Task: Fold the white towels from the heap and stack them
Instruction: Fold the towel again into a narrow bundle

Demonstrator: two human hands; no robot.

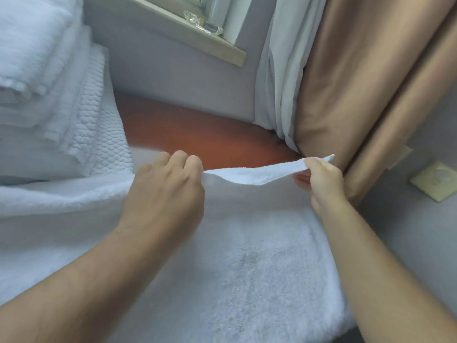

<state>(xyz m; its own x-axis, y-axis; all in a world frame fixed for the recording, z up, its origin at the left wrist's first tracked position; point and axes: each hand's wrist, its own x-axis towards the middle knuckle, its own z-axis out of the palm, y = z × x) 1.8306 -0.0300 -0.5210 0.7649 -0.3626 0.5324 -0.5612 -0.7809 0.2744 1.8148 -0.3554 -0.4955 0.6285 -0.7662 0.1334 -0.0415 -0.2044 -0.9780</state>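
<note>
So both hands have the far edge of the white towel [247, 256], which is spread out from the middle down to 6 o'clock. The left hand [168, 186] has its fingers [180, 159] curled over the edge, and the right hand [324, 181] at 3 o'clock is pinching the corner, lifted a bit. The stack of folded towels [37, 70] sits at 10 o'clock, with the reddish-brown counter [197, 134] just past the edge and the tan curtain [358, 82] at 1 o'clock.

view: head | faces: forward and down | range: close above towel [247, 268]
</note>
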